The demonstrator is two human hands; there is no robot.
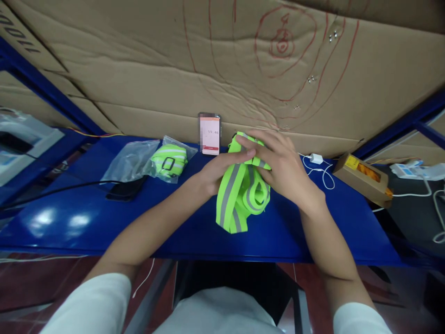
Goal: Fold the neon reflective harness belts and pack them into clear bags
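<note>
A neon-green strap with grey reflective stripes (227, 197) is bunched between my hands above the blue table, partly rolled, with a loop hanging down. My left hand (225, 167) grips its upper left side, thumb stretched across the top. My right hand (280, 160) is closed over its upper right side, fingers bent around the fabric. Left of my hands, a second green striped bundle with a black buckle (169, 161) lies in a clear plastic bag.
A lit phone (210, 134) leans against the cardboard (146, 60) behind the blue table (194, 236). An empty-looking plastic bag (130, 162) and a black flat object (125, 190) lie left. To the right are a white charger with cable (316, 158) and a brown box (361, 178).
</note>
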